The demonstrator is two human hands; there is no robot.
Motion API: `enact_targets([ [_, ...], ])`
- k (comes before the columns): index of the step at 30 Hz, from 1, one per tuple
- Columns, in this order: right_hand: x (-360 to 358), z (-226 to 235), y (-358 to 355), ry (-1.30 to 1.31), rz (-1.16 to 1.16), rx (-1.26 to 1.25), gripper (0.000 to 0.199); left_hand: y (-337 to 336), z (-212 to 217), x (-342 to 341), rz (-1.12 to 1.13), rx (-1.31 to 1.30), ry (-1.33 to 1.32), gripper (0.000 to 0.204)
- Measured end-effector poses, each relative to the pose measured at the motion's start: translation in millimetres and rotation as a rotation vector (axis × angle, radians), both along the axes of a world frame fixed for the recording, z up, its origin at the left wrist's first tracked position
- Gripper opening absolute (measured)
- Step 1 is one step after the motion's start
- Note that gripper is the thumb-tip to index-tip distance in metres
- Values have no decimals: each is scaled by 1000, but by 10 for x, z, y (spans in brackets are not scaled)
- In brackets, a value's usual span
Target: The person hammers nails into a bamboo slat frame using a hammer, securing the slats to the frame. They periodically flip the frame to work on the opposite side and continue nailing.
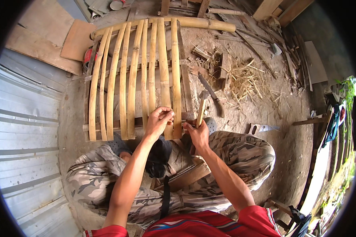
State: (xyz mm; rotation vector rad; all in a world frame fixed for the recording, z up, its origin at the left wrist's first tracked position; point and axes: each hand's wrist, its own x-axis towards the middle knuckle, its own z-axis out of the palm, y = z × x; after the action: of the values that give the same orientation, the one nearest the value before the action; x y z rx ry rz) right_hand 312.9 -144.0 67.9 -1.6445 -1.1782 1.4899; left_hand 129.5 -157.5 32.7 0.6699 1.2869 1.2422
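Note:
Bamboo slats [133, 71] lie side by side across a wooden frame [185, 81] in front of me. Over the near end of the slats toward the right, my left hand [159, 119] is closed in a pinch; what sits between the fingertips is too small to make out. My right hand [198, 135] grips a hammer [201, 112] by its wooden handle, the head pointing up and away. It is just right of the rightmost slat [175, 71], near the frame's near right corner.
A thick bamboo pole [209, 24] lies along the far end. To the right are a machete [212, 94], a pile of bamboo shavings [247, 81] and a handsaw [262, 128]. Corrugated metal sheeting [27, 146] stands at left, with plywood sheets [43, 35] beyond. Scrap wood lines the far right.

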Motion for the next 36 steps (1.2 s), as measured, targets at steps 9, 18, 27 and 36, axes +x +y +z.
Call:
enact_targets([
  [9, -21, -198, 106, 423, -67, -69, 25, -151, 32, 231, 1, -157, -113, 12],
  [18, 11, -111, 31, 216, -3, -94, 27, -296, 80, 356, 19, -125, -131, 15],
  [27, 33, -69, 126, -75, 175, -22, 25, -198, 372, 287, -328, 188, 1021, 13],
  [36, -37, -185, -139, -377, 159, 134, 46, -130, 273, 147, -156, 180, 873, 13],
])
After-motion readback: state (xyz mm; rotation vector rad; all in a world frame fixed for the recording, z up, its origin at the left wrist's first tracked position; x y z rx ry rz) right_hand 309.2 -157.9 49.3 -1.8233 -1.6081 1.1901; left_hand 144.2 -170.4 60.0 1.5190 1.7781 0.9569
